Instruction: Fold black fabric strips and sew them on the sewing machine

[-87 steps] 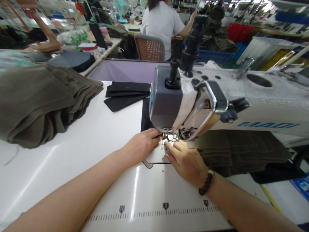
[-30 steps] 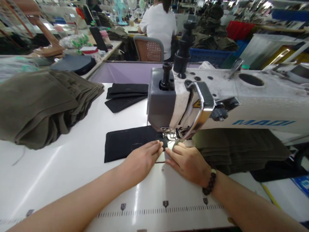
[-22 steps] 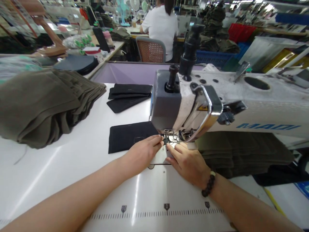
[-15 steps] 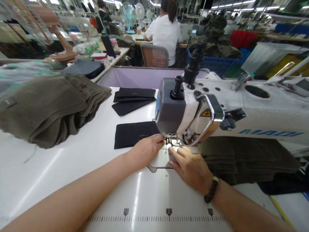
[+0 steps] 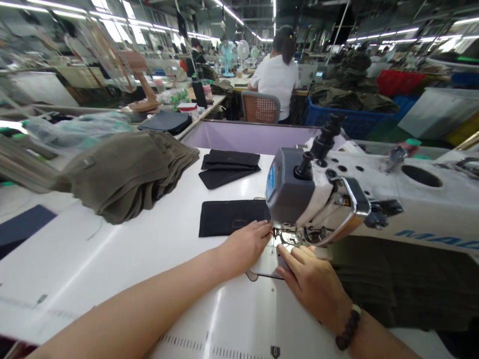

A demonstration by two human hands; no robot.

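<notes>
My left hand (image 5: 249,242) rests on the near right edge of a black fabric piece (image 5: 219,214), fingertips close to the presser foot of the sewing machine (image 5: 290,192). Its fingers lie flat and close together, not wrapped round the cloth. A small stitched rectangle shows on the black piece beside the fingers. To the right of the needle, my right hand (image 5: 307,271) lies on the metal plate (image 5: 265,262), index finger and thumb apart, with nothing visible between them. A dark beaded bracelet (image 5: 348,329) circles the right wrist. The machine head hides the far right end of the black piece.
Folded black pieces (image 5: 232,167) lie beyond on the white table (image 5: 142,259). At the left slumps a stack of olive fabric (image 5: 123,174); more olive fabric (image 5: 392,279) sits under the machine arm. A person in white (image 5: 277,85) sits ahead, near a blue crate (image 5: 344,117).
The view has tilted up and turned left, so the scene sits lower and further right. Both hands keep nearly the same place by the presser foot, and the black piece has barely moved.
</notes>
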